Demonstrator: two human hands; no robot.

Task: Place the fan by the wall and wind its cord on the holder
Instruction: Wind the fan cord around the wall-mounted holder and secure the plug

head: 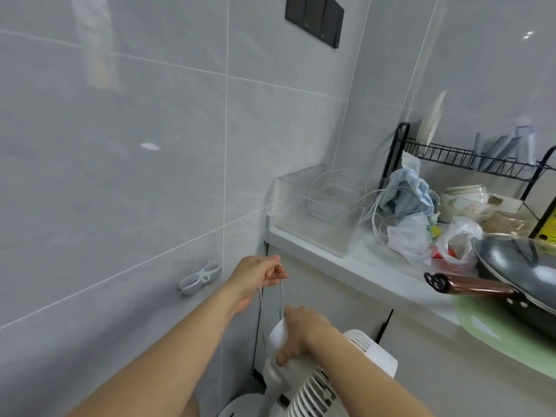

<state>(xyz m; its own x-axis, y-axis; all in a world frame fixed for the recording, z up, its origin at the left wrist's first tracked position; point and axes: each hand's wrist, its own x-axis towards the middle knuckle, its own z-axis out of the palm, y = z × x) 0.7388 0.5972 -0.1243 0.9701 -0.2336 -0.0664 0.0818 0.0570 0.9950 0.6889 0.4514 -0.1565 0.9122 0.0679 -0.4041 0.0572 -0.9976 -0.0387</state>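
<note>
Two bare hands work low beside the grey tiled wall (126, 152). The left hand (255, 273) is raised, its fingers pinched closed on a loop of thin white cord (260, 299), which hangs down from the grip in two strands. The right hand (301, 332) sits lower, fingers curled down over the rounded back of the white plastic fan (340, 365), gripping its housing; one strand of the cord runs down to just beside this hand. The fan stands on the floor near the corner where the tiled wall meets the pale cabinet front (346, 299), its slatted grille facing down and toward the camera, and a round white base shows at the bottom edge of the view.

On the wall, just left of the left hand and apart from it, is the small white plastic cord holder (200, 278), with no cord on it.

Above the cabinet the white table (376, 266) carries a clear acrylic box (319, 206), a tangle of white cables (379, 206), crumpled plastic bags (430, 236), a dark wok with a brown handle (511, 266) and a black wire dish rack (469, 158). High on the wall is a black switch panel (314, 18).
</note>
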